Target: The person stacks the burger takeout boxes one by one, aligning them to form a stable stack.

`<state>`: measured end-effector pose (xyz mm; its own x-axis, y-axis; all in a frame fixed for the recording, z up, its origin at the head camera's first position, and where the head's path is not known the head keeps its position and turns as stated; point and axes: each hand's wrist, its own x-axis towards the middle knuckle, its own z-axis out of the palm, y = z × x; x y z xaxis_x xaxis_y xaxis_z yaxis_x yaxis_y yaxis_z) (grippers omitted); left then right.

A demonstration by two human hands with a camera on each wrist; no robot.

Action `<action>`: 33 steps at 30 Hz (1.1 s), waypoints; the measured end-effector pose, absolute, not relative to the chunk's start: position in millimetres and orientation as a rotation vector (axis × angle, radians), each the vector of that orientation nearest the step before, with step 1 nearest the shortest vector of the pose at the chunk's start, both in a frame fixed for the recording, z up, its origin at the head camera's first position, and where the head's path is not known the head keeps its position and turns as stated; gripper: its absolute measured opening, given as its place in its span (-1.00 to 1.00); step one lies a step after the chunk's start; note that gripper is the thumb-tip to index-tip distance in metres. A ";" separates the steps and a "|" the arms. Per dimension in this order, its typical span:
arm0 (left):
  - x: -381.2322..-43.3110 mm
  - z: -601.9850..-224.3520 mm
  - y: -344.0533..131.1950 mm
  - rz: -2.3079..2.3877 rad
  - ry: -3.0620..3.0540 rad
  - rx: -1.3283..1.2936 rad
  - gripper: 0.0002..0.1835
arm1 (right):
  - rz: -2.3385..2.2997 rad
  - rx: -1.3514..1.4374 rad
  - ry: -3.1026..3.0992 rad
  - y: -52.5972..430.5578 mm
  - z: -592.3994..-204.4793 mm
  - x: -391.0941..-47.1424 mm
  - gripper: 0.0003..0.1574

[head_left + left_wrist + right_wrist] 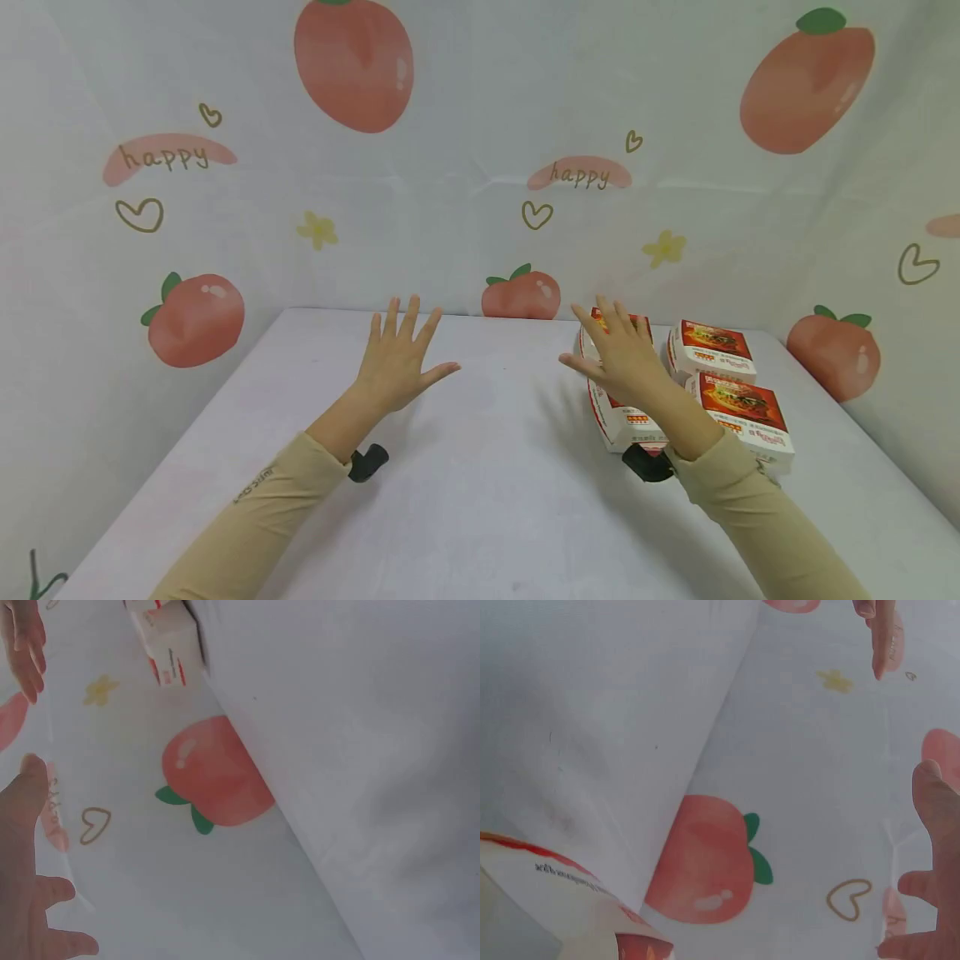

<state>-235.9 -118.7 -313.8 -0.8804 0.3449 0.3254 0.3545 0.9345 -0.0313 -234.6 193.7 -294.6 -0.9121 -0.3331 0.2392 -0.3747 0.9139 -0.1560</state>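
My left hand (395, 362) hovers above the white table, its fingers straight and spread, holding nothing. On the other side, my right hand (622, 358) is likewise spread flat in the air and grips nothing. In the head view it overlaps the left pair of food boxes, a front box (633, 429) and a back box (590, 346), hiding part of both. Two more boxes lie to the right, one farther back (712, 350) and one nearer (744, 417). All are white with red printed lids showing food. In the left wrist view, a white box (174, 645) shows near the top.
A white cloth backdrop (450, 208) printed with peaches, hearts and flowers rises behind and beside the table (480, 500). A black strap piece (367, 463) sits at the left wrist and another black piece (647, 463) at the right wrist.
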 end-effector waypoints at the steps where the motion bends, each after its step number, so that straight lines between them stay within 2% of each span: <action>1: -235.4 -312.9 -118.1 -0.046 -2.759 -0.518 -0.10 | 0.304 0.539 -2.866 195.2 -293.3 -233.2 -0.03; 14: -226.1 -304.2 -94.6 -0.095 -2.763 -0.637 -0.15 | 0.469 0.510 -2.858 219.9 -288.1 -215.4 -0.11; 23: -225.4 -313.6 -63.4 -0.352 -2.838 -0.778 -0.18 | 0.528 0.441 -2.831 238.7 -292.9 -204.0 -0.14; 33: -224.3 -326.4 -25.7 -0.382 -2.872 -0.913 -0.18 | 0.538 0.306 -2.846 257.2 -298.8 -193.8 -0.13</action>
